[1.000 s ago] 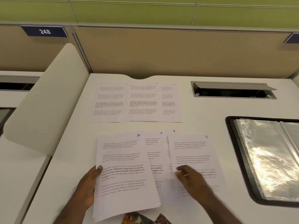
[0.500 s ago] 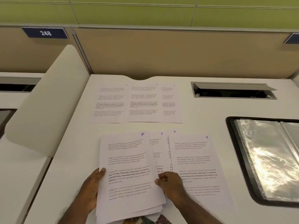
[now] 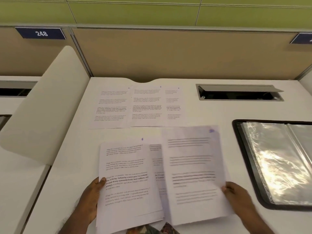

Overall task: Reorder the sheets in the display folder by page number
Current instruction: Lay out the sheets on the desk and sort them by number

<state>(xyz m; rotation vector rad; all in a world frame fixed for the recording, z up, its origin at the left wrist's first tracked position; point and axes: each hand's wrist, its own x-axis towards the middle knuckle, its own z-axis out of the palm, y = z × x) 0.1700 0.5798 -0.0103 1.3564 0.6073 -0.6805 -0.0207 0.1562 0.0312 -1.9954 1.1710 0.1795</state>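
Sorting: my left hand (image 3: 92, 198) grips the white printed sheaf (image 3: 128, 183) at the desk's near edge; my right hand (image 3: 236, 194) pinches a blurred white sheet (image 3: 194, 174), which I judge goes down next by number.

On the desk (image 3: 81, 166), three sheets (image 3: 140, 107) lie side by side at the far edge. Nearer, a stack of sheets (image 3: 128, 183) sits left of a single sheet (image 3: 194, 174), another sheet (image 3: 157, 166) between and beneath them. The display folder (image 3: 278, 162) lies open at right.
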